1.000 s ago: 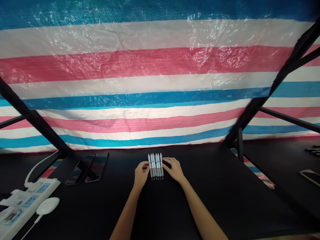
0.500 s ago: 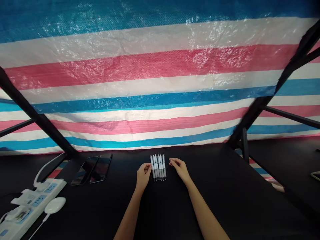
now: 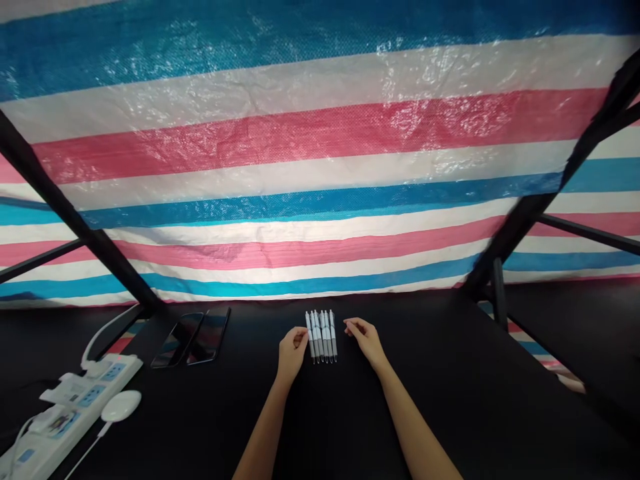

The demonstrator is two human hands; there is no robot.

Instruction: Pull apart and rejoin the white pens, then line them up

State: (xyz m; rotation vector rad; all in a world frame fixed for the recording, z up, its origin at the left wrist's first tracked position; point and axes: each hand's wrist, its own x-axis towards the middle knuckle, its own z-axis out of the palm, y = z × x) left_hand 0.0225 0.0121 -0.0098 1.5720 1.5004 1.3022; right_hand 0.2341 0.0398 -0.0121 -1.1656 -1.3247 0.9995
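Curled hands (image 3: 291, 355) (image 3: 367, 343) beside slim, smooth pens (image 3: 323, 341)

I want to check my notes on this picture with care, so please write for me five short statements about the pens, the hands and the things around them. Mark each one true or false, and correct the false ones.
1. The white pens lie side by side on the black table. True.
2. The right hand rests on top of the pens. False: it is apart from them, with a gap of bare table between.
3. The left hand is nearer to the pens than the right hand is. True.
4. The two phones lie to the right of the pens. False: they lie to the left.
5. The power strip is white. True.
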